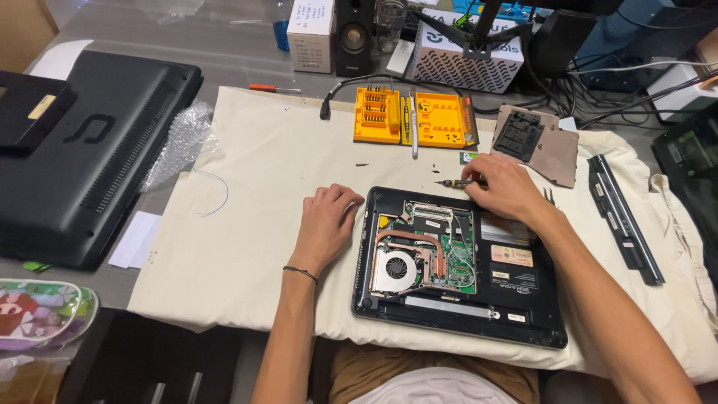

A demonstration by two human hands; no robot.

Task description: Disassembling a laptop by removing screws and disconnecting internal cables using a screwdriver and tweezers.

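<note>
So the laptop lies opened up: left hand rests curled and empty at its left edge, right hand pinches a screwdriver just past its far edge. Probably unscrewing; next needs careful tip seating.

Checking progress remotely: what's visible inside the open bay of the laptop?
Inside the laptop bay: a round fan, copper heat pipes and a green circuit board. Whatever lies beneath the black casing remains covered. The right hand holds a screwdriver just behind.
</note>
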